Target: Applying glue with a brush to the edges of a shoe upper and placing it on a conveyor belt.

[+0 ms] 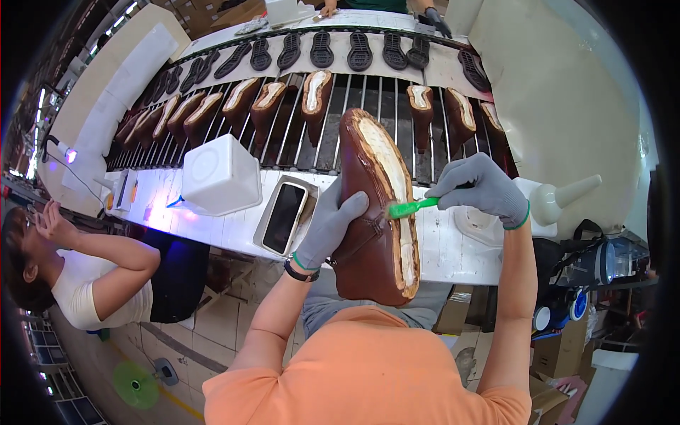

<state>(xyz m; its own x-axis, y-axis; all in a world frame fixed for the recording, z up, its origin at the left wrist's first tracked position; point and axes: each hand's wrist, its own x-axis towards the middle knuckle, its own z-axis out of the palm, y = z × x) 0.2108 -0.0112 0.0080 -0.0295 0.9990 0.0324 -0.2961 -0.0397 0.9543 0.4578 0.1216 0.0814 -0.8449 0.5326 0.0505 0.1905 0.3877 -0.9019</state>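
In my gloved left hand (331, 223) is a brown leather shoe upper (363, 244), its underside turned up and to the right. The fingers wrap behind it and the thumb lies on its side. A white filler runs down the middle of that underside, with a rough tan border around it. My gloved right hand (483, 190) pinches the handle of a green brush (412, 207). The brush's head meets the tan border near the middle of the shoe upper's left edge.
Ahead runs a roller conveyor (368, 95) carrying several brown uppers (316, 95); black soles (321, 49) line a shelf behind it. On the white bench (237, 237) are a white container (216, 173), a phone (285, 212) in a tray and a white bottle (556, 202). Another person (99, 273) is at the left.
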